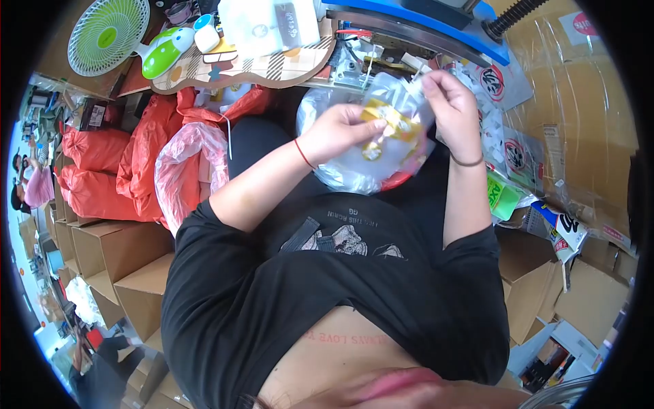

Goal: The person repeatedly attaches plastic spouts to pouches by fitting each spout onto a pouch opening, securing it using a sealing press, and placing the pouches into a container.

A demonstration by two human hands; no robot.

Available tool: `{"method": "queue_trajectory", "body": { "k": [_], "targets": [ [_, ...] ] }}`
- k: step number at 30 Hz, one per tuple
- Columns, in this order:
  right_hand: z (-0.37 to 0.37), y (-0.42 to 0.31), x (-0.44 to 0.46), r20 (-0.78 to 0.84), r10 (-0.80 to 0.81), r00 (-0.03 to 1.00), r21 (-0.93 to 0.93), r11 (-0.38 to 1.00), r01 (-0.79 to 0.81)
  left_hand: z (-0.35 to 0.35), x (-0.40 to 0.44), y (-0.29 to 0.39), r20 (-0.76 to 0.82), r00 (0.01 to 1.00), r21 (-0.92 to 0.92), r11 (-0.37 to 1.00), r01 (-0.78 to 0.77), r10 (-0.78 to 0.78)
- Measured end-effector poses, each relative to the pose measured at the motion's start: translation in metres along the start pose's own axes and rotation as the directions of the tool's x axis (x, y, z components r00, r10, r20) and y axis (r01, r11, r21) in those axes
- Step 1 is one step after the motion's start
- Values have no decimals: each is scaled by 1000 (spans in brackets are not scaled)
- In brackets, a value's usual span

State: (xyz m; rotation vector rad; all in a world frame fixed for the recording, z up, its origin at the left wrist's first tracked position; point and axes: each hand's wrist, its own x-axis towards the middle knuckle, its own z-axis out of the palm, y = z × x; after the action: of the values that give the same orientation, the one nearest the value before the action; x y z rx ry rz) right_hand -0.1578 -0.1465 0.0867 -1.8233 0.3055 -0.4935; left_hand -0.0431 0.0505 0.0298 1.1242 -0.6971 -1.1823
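My left hand [338, 134] grips a clear plastic bag [402, 102] with gold-yellow printing on it, thumb laid across its front. Up at the bag's top right corner, my right hand [451, 109] has its thumb and fingers pinched together on the edge. Whether anything is inside the bag I cannot make out. Below both hands, between my legs, sits a heap of clear plastic [347, 170], with something red [397, 180] showing at its lower edge.
A patterned board [272, 71] ahead carries a green and white fan [109, 37] and a white packet [269, 27]. A blue-framed machine [436, 24] stands at the front. Red plastic bags [146, 150] lie left, above cardboard boxes [122, 238]. Large cardboard [579, 102] rises right.
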Motion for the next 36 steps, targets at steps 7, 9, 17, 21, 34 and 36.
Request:
{"method": "queue_trajectory", "body": {
  "k": [7, 9, 17, 21, 34, 36],
  "targets": [
    [-59, 11, -11, 171, -220, 960, -686, 673, 277, 22, 9, -14, 107, 949, -273, 910, 313, -295],
    [-89, 21, -13, 171, -88, 981, -809, 555, 191, 7, 22, -19, 87, 981, -197, 962, 189, -175],
    [-104, 102, -13, 108, -130, 986, -903, 402, 152, -28, 63, -10, -92, 984, -148, 979, 138, -152],
    [-106, 109, -14, 29, -121, 992, -879, 470, 83, -67, 52, 32, -537, 705, 613, 788, -51, 463],
    [-53, 20, -43, -2, -74, 997, -490, 869, 64, -88, -20, 6, -392, 838, 692, 722, -3, 379],
    [-23, 13, -40, 145, -188, 972, -523, 819, 236, -65, -16, 11, -336, 890, 461, 878, -128, 307]
  ]
}}
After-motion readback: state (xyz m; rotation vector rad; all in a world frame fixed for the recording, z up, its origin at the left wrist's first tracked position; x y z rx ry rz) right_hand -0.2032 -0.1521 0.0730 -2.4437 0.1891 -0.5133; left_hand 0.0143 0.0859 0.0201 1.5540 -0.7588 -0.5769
